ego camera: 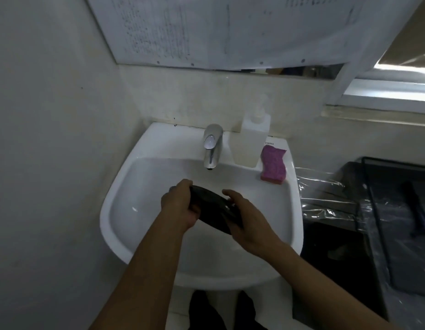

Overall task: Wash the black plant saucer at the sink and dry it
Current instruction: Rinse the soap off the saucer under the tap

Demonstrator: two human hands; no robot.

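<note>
The black plant saucer [212, 208] is tilted over the bowl of the white sink [126, 186], below the chrome tap [212, 145]. My left hand [180, 204] grips its left rim with curled fingers. On the right rim sits my right hand [246, 216], holding it with the thumb on top. No water runs from the tap. Both hands hide parts of the saucer.
A white soap dispenser [252, 139] and a pink sponge [273, 165] stand on the sink's back right ledge. A black rack wrapped in clear plastic [373, 210] is close on the right. A wall is close on the left, paper sheets hang above.
</note>
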